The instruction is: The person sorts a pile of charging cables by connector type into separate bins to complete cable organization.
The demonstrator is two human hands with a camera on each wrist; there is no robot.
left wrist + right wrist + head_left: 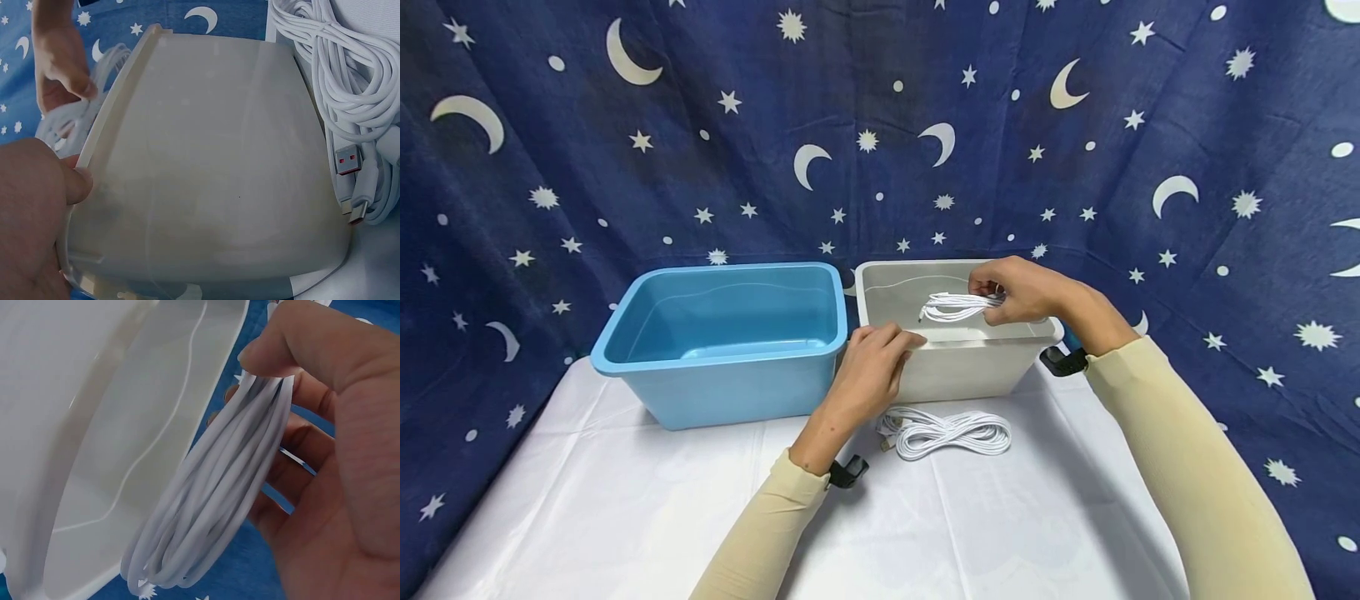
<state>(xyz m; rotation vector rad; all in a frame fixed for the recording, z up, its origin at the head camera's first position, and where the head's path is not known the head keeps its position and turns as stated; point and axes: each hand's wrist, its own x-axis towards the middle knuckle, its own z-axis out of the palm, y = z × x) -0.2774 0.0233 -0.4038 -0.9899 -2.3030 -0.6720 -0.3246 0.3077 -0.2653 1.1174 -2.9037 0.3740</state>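
Observation:
My right hand holds a coiled white cable above the mouth of the white bin. In the right wrist view the thumb and fingers pinch the bundled cable loops. At the bin's near left corner, my left hand grips the rim, its thumb over the outer side in the left wrist view. A second coiled white cable lies on the cloth in front of this bin. Its USB plug shows in the left wrist view. The bin's floor is mostly hidden.
A light blue bin stands left of the white one, close beside it. Both sit on a white cloth-covered table. Behind hangs a dark blue curtain with moons and stars.

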